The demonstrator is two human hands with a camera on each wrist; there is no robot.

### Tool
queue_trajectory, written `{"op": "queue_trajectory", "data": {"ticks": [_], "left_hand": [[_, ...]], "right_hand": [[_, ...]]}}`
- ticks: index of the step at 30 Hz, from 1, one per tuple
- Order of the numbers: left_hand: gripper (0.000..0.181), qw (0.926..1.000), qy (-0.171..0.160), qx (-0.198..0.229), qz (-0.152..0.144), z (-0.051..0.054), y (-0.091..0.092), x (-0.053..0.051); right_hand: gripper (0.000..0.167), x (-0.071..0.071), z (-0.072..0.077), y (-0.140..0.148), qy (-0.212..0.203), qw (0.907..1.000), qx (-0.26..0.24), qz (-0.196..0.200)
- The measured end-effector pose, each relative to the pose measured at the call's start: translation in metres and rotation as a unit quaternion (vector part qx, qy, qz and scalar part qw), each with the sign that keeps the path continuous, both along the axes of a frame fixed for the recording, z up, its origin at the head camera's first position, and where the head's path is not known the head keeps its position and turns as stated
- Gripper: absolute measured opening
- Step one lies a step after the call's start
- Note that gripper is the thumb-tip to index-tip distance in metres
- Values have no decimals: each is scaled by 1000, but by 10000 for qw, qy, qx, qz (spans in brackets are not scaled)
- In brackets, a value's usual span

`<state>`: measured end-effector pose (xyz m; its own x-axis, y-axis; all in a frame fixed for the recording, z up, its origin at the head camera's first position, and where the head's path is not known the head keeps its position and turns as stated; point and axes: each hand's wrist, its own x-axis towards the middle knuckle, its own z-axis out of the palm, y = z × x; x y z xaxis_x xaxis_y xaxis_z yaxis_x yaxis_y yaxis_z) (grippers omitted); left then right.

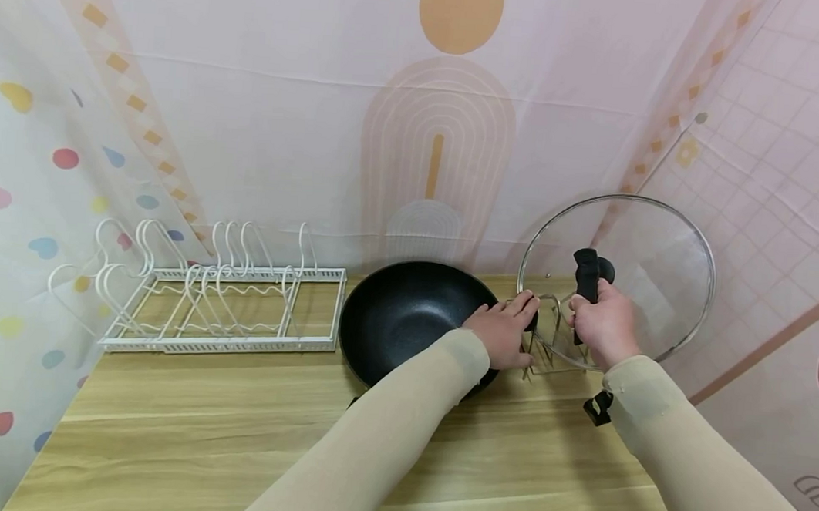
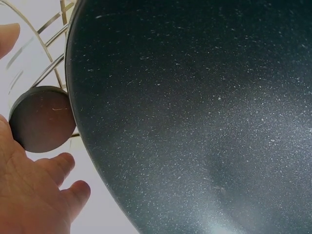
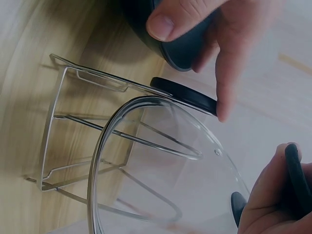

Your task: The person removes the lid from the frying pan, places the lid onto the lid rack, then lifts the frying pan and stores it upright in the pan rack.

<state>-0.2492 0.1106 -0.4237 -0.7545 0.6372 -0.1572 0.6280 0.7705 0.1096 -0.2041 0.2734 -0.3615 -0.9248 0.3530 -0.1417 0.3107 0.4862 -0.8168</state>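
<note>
Patterned curtains (image 1: 277,125) hung behind a wooden table (image 1: 233,431). On it, a black wok (image 1: 406,317) stood between a white rack (image 1: 217,343) on the left and a wire rack (image 3: 51,122) on the right. The left hand (image 1: 506,330) was at the wok's right edge, fingers spread and fairly straight, one touching a black disc (image 3: 183,93). The right hand (image 1: 608,316) was closed round the handle (image 1: 587,276) of a glass lid (image 1: 658,284), tilted up by the wire rack.
</note>
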Motion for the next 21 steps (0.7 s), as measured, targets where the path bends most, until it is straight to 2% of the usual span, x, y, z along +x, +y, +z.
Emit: {"op": "queue_trajectory", "data": {"ticks": [9,21], "left_hand": [[103,10000,-65,20,-2,0,-1,-2],[104,9999,-128,89,-47,-2,-2,-3]], "right_hand": [[72,4,-2,-3,-15,9999,86,92],[66,6,-11,-10,169,9995,240,96]]}}
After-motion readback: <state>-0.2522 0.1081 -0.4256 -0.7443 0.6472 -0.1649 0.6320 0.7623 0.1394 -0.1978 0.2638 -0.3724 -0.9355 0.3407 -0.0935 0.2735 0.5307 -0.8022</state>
